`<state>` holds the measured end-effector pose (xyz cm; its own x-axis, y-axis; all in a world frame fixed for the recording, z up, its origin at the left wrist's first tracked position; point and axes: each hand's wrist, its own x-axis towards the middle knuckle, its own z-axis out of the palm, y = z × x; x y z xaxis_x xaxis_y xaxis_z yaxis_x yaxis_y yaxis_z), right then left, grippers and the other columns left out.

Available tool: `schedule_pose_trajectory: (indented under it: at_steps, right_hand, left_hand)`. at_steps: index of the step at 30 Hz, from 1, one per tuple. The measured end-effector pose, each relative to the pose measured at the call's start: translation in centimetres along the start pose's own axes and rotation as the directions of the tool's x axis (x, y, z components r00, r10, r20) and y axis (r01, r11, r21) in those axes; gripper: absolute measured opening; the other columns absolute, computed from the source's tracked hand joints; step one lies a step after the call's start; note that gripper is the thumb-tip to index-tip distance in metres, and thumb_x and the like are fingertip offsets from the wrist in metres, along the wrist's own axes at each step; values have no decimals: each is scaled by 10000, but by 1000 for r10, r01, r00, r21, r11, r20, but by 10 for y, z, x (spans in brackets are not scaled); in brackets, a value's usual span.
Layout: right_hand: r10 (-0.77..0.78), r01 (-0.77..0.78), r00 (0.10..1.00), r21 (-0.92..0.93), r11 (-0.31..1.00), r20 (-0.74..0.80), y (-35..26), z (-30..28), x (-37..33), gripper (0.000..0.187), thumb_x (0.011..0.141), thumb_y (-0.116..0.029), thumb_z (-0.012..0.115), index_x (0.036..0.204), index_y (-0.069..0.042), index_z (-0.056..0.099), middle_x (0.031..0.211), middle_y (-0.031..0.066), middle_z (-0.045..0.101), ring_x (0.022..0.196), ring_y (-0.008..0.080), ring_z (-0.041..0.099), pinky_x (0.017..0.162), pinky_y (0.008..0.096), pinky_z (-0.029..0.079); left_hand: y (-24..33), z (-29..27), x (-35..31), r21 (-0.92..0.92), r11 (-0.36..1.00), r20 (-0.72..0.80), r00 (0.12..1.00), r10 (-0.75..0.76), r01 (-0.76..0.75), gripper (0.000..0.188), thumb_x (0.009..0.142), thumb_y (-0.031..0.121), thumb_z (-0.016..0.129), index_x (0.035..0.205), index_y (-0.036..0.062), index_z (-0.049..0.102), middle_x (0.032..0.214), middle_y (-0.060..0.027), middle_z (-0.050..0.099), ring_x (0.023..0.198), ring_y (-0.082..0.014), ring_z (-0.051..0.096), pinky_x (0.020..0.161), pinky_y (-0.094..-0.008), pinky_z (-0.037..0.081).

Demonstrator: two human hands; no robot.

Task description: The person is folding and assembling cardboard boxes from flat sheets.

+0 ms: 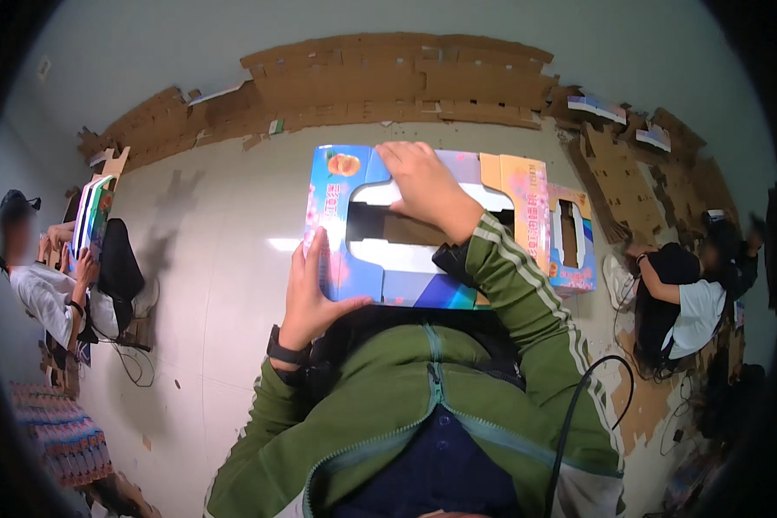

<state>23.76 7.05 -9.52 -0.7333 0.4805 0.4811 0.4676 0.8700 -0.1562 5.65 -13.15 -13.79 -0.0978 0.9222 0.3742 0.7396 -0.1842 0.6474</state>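
Note:
In front of my body is a cardboard fruit box (341, 203), printed blue, orange and pink with a peach picture. Its upper side has a wide cut-out with white edges, and brown cardboard shows inside. My left hand (306, 289) grips the box's near left corner, fingers along the left side and thumb at the near edge. Reaching across the cut-out, my right hand (427, 190) holds the far panel, its fingers over the far edge and the thumb at the opening. The underside of the box is hidden.
A similar smaller-looking box (570, 237) stands right of mine. Brown cardboard sheets (397, 82) line the far wall, with more scraps (630, 177) at right. One person (47, 302) sits at left with a box; another person (699, 311) sits at right. Flat printed pieces (60, 436) are stacked lower left.

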Motion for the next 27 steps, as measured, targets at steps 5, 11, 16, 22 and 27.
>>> schedule_pose_trajectory:
  at_steps: [5, 11, 16, 22, 27]
  right_hand:
    - [-67, 68, 998, -76, 995, 14, 12, 4, -1, 843, 590, -228, 873, 1297, 33, 495, 1292, 163, 559, 1234, 299, 503, 1036, 410, 381]
    - [-39, 39, 999, 32, 999, -3, 3, -10, -7, 747, 690, -320, 824, 1282, 31, 533, 1382, 199, 490, 1322, 344, 429, 1074, 437, 365]
    - [-17, -28, 983, 241, 970, 182, -10, -89, -76, 529, 809, -334, 743, 1241, -58, 612, 1430, 171, 459, 1347, 361, 401, 1108, 459, 334]
    - [154, -175, 956, 64, 983, 252, -21, -136, -167, 743, 710, -421, 812, 1319, -86, 548, 1424, 194, 438, 1362, 382, 367, 1101, 471, 330]
    - [449, -461, 881, 63, 885, 150, -8, -113, -215, 1045, 630, -507, 840, 1471, -108, 364, 1535, 222, 244, 1413, 417, 260, 1126, 479, 289]
  left_hand:
    - [-2, -1, 0, -29, 1000, 3, 1000, 1, -1, 1210, 526, 342, 945, 1506, 98, 280, 1300, -205, 421, 1195, -378, 474, 1003, -442, 425]
    - [0, -3, 3, -44, 999, 9, 1000, -17, 17, 1202, 527, 323, 945, 1507, 110, 285, 1338, -197, 413, 1231, -359, 476, 1013, -438, 433]
    - [2, -2, 3, -79, 995, 19, 998, -52, 53, 1214, 520, 319, 945, 1512, 109, 278, 1300, -194, 433, 1206, -359, 493, 1008, -437, 440]
    - [-1, -1, 4, -53, 998, 2, 999, -43, 43, 1212, 522, 326, 942, 1517, 133, 276, 1291, -189, 440, 1192, -357, 502, 998, -433, 449]
    - [-2, -3, 3, -52, 995, 35, 995, -89, 91, 1180, 546, 301, 937, 1509, 92, 287, 1363, -170, 429, 1262, -330, 476, 1050, -412, 413]
